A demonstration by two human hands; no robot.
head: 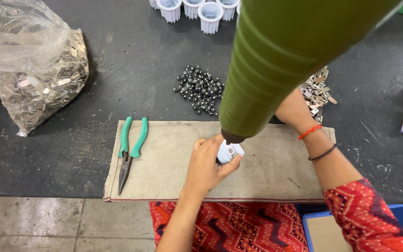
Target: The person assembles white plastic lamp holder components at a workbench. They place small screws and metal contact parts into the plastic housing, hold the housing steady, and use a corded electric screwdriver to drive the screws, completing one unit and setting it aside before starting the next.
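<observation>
White plastic part (229,151) pinched in left hand (206,165), mid-frame over beige cloth (267,163). Right hand (295,112) mostly hidden behind big green tool (276,60), grip impossible to tell. Could slip off the small metal clip and nick fingers, probably.

A workshop bench: pliers (131,151), bagged metal clips (43,88), loose screws (200,88).

The big green tool (276,60) hides the right hand, and the white cups (197,10) are cut off.
</observation>
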